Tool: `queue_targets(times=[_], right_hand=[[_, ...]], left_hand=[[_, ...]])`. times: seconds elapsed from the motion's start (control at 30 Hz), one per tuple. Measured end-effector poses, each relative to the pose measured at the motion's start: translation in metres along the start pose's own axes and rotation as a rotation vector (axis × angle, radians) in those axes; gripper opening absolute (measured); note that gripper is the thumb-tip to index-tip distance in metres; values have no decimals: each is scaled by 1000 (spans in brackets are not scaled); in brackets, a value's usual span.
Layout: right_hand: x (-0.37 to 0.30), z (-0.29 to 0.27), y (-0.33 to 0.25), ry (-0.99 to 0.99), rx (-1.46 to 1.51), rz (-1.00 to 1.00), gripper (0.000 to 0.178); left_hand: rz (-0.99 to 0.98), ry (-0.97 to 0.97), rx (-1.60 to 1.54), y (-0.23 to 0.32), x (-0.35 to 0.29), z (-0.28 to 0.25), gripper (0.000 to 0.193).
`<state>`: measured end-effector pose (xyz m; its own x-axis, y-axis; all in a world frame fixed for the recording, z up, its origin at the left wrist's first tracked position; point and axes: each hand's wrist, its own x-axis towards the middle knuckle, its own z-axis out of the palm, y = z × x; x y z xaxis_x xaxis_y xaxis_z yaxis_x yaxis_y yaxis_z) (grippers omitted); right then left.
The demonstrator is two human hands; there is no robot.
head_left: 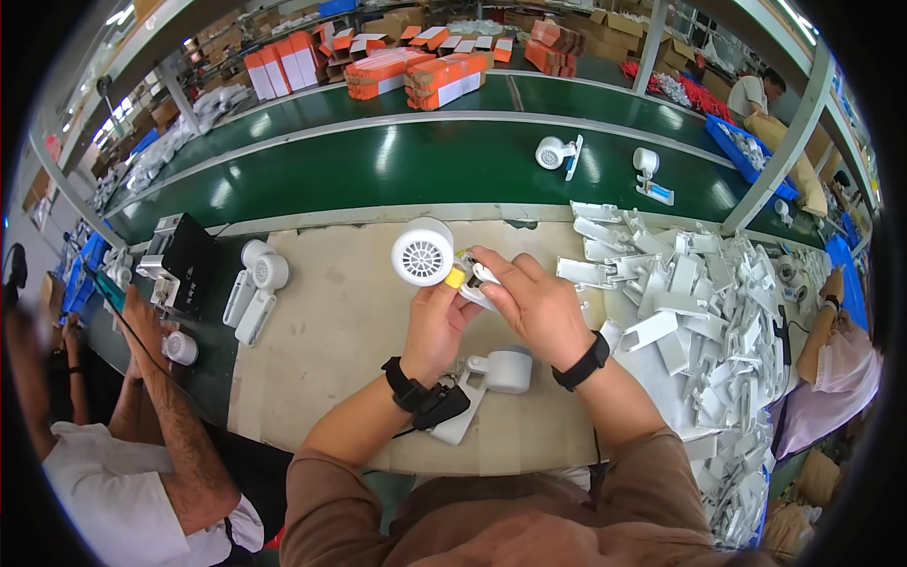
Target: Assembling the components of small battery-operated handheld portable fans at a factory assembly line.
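Note:
Over the middle of the cardboard-covered table, my left hand (436, 329) is closed on a white handheld fan (422, 257) with a round slotted grille. A small yellow piece (454, 278) shows beside the fan's neck, close to my left thumb. My right hand (540, 304) pinches the white handle part (478, 293) of the same fan, its fingers over the opened inside; the details there are too small to make out. Another white fan (508, 370) lies on the table between my forearms, partly behind my left wristband.
White plastic shells (675, 302) are heaped at the right. Two white fans (270, 272) lie at the left, near a black machine (179, 265). Beyond the table runs a green conveyor (378, 180) carrying fans (551, 152). A person in white (123, 472) works at the left.

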<state>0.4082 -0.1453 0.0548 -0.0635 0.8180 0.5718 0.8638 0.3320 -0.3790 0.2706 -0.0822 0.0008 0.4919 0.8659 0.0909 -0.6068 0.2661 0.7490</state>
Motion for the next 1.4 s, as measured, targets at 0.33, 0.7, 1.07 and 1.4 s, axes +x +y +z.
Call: queue_targets(times=[0.33, 0.7, 1.07, 1.4], right_hand=[[0, 13, 0, 141, -2, -3, 34], [0, -9, 19, 43, 525, 85, 40], [-13, -10, -11, 26, 546, 58, 34], [-8, 20, -10, 64, 725, 280, 29]], left_hand=[[55, 46, -56, -7, -11, 13, 27], [303, -19, 30, 39, -2, 13, 26], [235, 3, 45, 48, -15, 21, 33], [327, 2, -41, 40, -3, 15, 30]])
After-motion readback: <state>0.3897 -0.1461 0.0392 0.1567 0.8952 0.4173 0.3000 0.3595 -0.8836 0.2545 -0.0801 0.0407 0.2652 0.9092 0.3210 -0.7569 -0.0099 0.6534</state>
